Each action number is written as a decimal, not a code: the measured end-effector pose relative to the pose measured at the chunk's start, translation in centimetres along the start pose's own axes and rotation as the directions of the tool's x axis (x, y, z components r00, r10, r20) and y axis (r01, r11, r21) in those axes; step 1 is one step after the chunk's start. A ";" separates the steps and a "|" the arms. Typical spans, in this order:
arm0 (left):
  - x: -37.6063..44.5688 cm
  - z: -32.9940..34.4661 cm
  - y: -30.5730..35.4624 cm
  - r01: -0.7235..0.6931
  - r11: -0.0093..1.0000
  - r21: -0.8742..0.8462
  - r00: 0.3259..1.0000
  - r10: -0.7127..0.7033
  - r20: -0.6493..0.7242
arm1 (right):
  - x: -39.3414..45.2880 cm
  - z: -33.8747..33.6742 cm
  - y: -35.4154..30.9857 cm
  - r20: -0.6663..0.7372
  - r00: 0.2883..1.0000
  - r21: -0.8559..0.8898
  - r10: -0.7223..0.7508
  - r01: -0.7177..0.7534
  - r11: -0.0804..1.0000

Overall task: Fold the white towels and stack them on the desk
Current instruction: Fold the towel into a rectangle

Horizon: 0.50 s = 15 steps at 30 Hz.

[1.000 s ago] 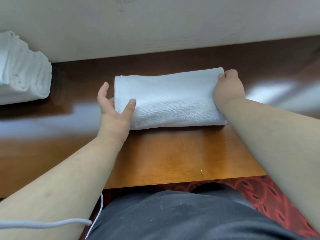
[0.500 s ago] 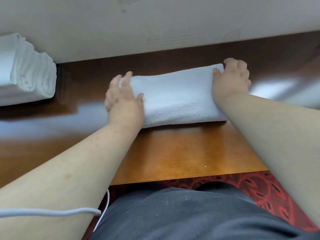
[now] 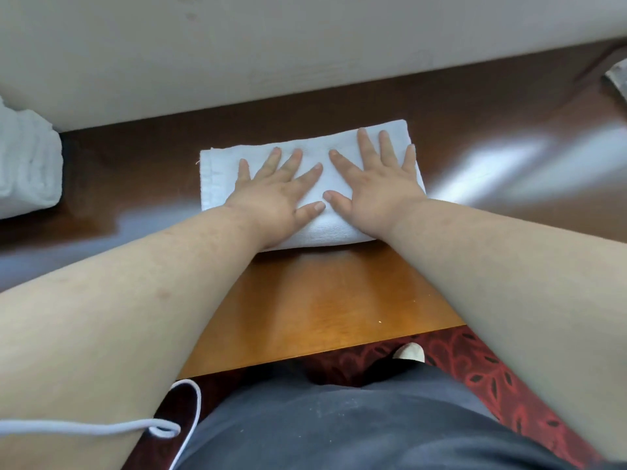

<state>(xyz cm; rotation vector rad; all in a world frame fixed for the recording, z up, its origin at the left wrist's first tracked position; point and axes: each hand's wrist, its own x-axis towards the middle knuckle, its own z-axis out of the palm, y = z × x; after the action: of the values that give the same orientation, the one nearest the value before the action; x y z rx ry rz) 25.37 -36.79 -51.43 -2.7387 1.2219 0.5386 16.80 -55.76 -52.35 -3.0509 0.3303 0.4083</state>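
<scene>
A folded white towel [image 3: 217, 178] lies flat on the wooden desk [image 3: 319, 300], near the wall. My left hand [image 3: 274, 195] presses on its left half with fingers straight and spread. My right hand [image 3: 376, 184] presses on the right half the same way, thumb tips almost meeting at the middle. Both palms cover most of the towel's top. A stack of folded white towels [image 3: 29, 164] sits at the desk's far left, partly cut off by the frame edge.
A pale wall [image 3: 305, 45] runs along the back of the desk. A white cable [image 3: 101, 427] loops by my left forearm. Below the desk's front edge are my dark clothes, red patterned carpet [image 3: 502, 378] and a light shoe [image 3: 410, 351].
Both hands left the towel's two ends and moved inward onto its top, now lying flat and spread. The towel looks flatter and has shifted slightly.
</scene>
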 end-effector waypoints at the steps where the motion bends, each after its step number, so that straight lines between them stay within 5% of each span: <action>1: -0.2 -0.1 -0.8 -0.044 0.999 0.002 0.999 0.044 -0.010 | -0.1 0.1 0.1 -0.012 1.000 0.011 0.011 -0.011 1.000; 7: 0.9 0.2 -4.4 0.205 0.979 -0.008 0.975 -0.205 -0.087 | 0.5 0.6 0.2 -0.072 0.991 0.099 0.114 -0.107 0.989; 15: 2.1 -0.2 -5.5 0.121 0.993 0.011 0.992 -0.120 -0.050 | 1.1 0.8 -0.1 -0.048 0.990 0.122 0.136 -0.130 0.984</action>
<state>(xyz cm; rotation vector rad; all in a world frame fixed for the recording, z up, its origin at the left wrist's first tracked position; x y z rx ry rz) 30.77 -34.60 -52.35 -2.8073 1.0570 0.4508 17.63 -55.84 -53.37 -2.9377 0.5432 0.2974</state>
